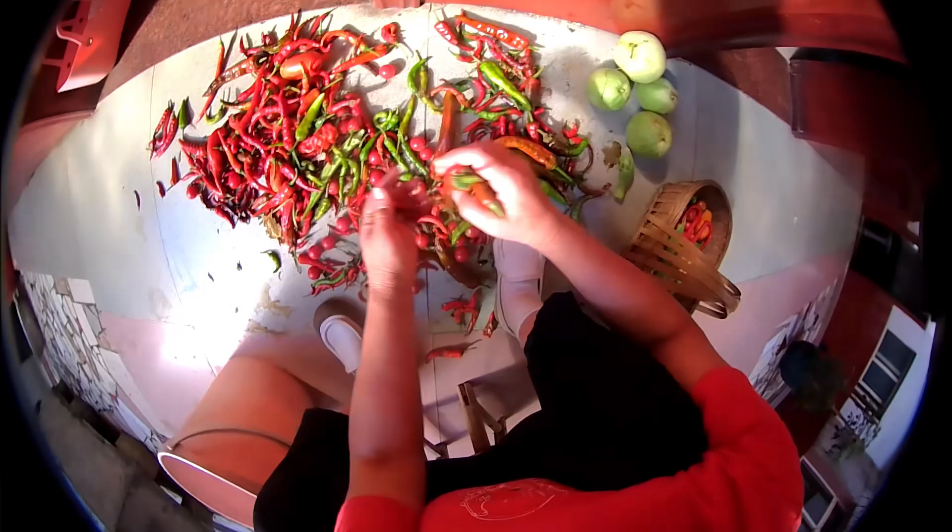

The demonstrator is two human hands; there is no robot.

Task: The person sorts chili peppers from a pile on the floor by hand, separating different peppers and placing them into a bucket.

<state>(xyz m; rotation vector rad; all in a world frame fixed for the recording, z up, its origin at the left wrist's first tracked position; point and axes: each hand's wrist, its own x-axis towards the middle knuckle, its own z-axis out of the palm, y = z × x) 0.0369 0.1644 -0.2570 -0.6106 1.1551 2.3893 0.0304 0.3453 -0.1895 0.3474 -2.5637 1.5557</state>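
A broad pile of red and green peppers (273, 125) covers the pale floor in front of me. My right hand (501, 193) is curled round a few peppers (483, 193), green and orange, above the right part of the pile. Close beside it on the left, my left hand (389, 225) hovers over the near middle of the pile. Its fingers are blurred, and a reddish shape shows at their tips, too smeared to make out. A long dark red pepper (448, 123) stands out just beyond my right hand.
Several pale green round vegetables (640, 56) lie at the back right. A wicker basket (729, 197) with red and orange peppers sits to the right. An orange bucket (243, 403) is at the lower left. A pink basket (94, 31) stands at the far left.
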